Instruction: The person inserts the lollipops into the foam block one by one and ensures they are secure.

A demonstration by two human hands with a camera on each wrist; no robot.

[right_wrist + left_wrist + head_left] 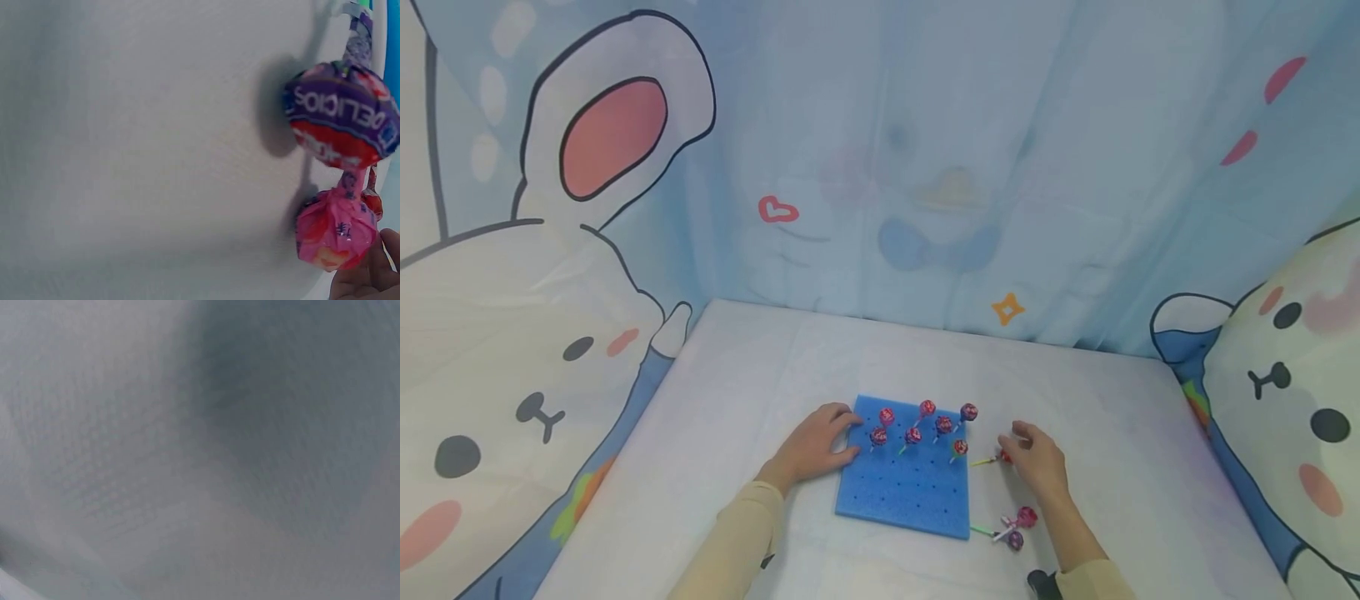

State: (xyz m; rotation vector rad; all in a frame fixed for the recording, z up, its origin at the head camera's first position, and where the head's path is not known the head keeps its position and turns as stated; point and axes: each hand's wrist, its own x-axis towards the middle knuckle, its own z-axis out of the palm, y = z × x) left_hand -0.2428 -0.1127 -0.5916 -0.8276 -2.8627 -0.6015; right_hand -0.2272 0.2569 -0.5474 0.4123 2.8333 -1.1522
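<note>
In the head view a blue foam board [898, 500] with rows of small holes lies on the table. Several wrapped lollipops [913, 436] stand upright in its far part. My left hand [811, 442] rests at the board's left edge, thumb and fingers spread and touching it. To the right of the board, my right hand [1036, 460] is at a red lollipop [1006, 457] with a yellow stick. Its fingers partly cover the candy, and whether they pinch it is unclear. The right wrist view shows this red lollipop [373, 205] beside the fingertips [390, 240].
Nearer me, right of the board, lie loose lollipops, among them a pink one [1027, 517] and a purple one [1015, 541]. White cloth [760, 350] covers the table. A blue cartoon curtain [850, 167] hangs behind. The left wrist view is a grey blur.
</note>
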